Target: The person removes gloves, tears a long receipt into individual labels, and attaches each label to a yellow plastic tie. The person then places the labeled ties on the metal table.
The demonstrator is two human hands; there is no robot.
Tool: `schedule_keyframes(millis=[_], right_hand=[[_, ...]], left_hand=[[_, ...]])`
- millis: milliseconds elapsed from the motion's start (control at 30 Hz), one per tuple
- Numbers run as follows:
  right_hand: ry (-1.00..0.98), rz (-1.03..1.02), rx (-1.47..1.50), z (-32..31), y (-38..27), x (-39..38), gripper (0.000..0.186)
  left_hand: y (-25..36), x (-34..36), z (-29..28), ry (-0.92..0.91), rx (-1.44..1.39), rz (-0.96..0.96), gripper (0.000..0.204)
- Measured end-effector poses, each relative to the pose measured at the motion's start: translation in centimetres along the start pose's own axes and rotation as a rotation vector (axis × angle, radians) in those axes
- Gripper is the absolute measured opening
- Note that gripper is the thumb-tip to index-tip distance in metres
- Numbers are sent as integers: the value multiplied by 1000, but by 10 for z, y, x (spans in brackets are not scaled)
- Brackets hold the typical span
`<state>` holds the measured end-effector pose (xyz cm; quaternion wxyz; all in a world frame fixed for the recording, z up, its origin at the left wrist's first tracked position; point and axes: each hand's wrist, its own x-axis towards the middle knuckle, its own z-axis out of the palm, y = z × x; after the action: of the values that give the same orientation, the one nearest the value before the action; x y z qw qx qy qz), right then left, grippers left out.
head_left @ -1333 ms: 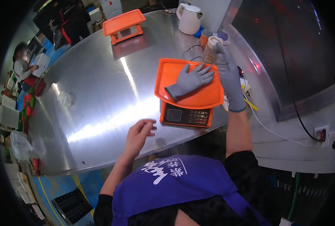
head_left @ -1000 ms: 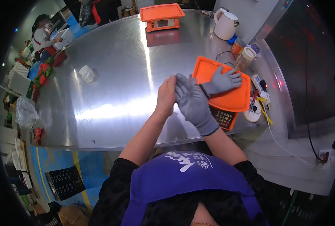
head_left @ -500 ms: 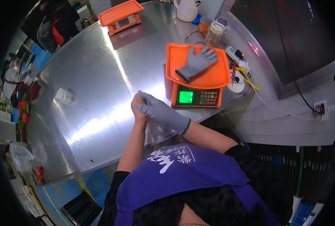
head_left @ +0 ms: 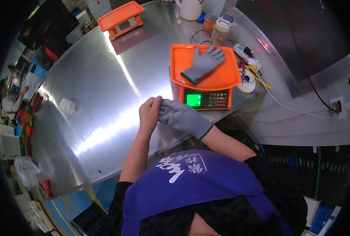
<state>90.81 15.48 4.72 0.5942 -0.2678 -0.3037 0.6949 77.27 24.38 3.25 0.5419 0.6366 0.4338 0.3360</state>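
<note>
My bare left hand [head_left: 148,113] is closed on the fingertip end of the grey work glove [head_left: 188,118] worn on my right hand. Inside that glove, my right hand stretches its fingers towards the left, and its green-edged cuff sits at my wrist. Both hands are held above the near edge of the metal table [head_left: 104,129]. Just beyond them, a matching grey glove [head_left: 205,63] lies with fingers spread on the orange tray of a weighing scale [head_left: 231,80]. The scale's green display is lit.
Another orange scale [head_left: 122,17] stands far back. A small white cup [head_left: 67,106] lies at left. Jars [head_left: 221,31], a white jug [head_left: 190,10] and a power strip with cables [head_left: 244,53] line the back right. A person [head_left: 12,101] is at far left.
My hands have come out of a clasp. The left hand has shifted to the gloved fingertips, and the gloved right hand has drawn back slightly to the right. The glove stays on the scale.
</note>
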Motion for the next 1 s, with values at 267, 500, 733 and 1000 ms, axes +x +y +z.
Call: schedule_keyframes(millis=[267,500,733,1000], right_hand=[[-7,64,596,14,-13,-8,57],[352,211,-348,-27,-49,-91,36],[295,-658,-1959,-105,-113,-11,42],[129,-886,-1738,-51,-131,34,27]], left_hand=[[-43,35,-2,211,73,95,45],[-35,44,-99,370,-310,-42,40],[7,-5,-64,250,-902,-220,50],[45,-87,-65,404,-1044,-210,47]])
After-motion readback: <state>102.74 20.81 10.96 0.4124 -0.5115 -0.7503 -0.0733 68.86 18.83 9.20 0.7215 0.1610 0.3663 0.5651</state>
